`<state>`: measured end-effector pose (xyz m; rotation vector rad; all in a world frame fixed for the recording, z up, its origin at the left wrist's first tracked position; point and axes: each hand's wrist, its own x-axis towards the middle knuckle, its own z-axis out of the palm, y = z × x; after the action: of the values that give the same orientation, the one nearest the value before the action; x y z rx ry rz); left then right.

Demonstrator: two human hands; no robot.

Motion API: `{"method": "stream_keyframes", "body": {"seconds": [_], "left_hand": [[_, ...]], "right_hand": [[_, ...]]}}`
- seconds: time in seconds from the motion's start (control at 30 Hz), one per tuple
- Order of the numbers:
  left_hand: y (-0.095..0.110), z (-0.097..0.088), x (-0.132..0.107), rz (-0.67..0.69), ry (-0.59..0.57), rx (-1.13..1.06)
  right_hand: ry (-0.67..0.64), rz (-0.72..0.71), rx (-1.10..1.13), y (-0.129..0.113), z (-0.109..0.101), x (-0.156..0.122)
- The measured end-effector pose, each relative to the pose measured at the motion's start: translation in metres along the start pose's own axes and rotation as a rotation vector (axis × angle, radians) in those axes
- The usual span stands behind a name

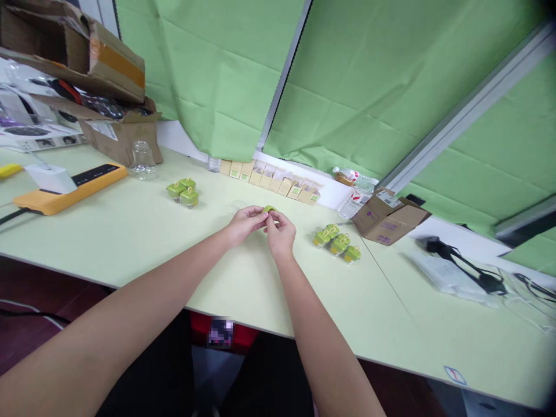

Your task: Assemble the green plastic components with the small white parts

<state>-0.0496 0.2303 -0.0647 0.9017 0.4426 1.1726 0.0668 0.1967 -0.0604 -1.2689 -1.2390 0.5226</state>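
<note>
Both my hands meet over the middle of the pale green table point(130, 231). My left hand point(245, 224) and my right hand point(281, 233) pinch a small green piece point(269, 209) between their fingertips. To the right of my right hand lies a cluster of several small green boxes with yellow loops point(337, 240). A second group of three such green boxes point(183, 191) sits to the left, farther back. A small clear plastic piece point(237, 205) lies just beyond my left hand.
A row of small beige cartons point(269, 177) lines the back edge under the green curtain. An open brown box point(388, 217) and plastic bottles point(356, 188) stand at the right. An orange power strip point(69, 186), a glass jar point(142, 159) and cardboard boxes point(78, 52) occupy the left. Black cables point(469, 266) lie at far right.
</note>
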Motion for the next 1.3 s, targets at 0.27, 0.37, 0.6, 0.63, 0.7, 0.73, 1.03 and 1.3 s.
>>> {"method": "stream_keyframes", "body": {"seconds": [0.27, 0.37, 0.6, 0.63, 0.7, 0.73, 1.03, 1.3], "left_hand": [[0.000, 0.004, -0.001, 0.031, -0.002, 0.100], [-0.002, 0.004, -0.001, 0.054, 0.003, 0.148], [-0.003, 0.005, -0.002, 0.118, 0.033, 0.250], [-0.003, 0.005, -0.003, 0.126, 0.031, 0.258], [-0.002, 0.005, -0.003, 0.141, 0.013, 0.276], [-0.001, 0.005, -0.004, 0.148, 0.001, 0.287], [0.001, 0.001, -0.003, 0.195, 0.023, 0.396], [0.001, 0.001, -0.001, 0.165, -0.031, 0.338]], "right_hand": [[0.107, -0.089, -0.282, -0.008, 0.000, -0.006], [0.140, -0.085, -0.330, -0.008, -0.002, -0.005], [0.171, -0.073, -0.376, -0.010, -0.004, -0.004], [0.173, -0.074, -0.380, -0.010, -0.004, -0.004], [0.168, -0.073, -0.374, -0.009, -0.005, -0.003], [0.160, -0.070, -0.363, -0.007, -0.005, -0.002], [0.053, -0.039, -0.212, 0.008, -0.009, 0.005], [0.070, -0.030, -0.201, 0.004, -0.011, 0.004]]}}
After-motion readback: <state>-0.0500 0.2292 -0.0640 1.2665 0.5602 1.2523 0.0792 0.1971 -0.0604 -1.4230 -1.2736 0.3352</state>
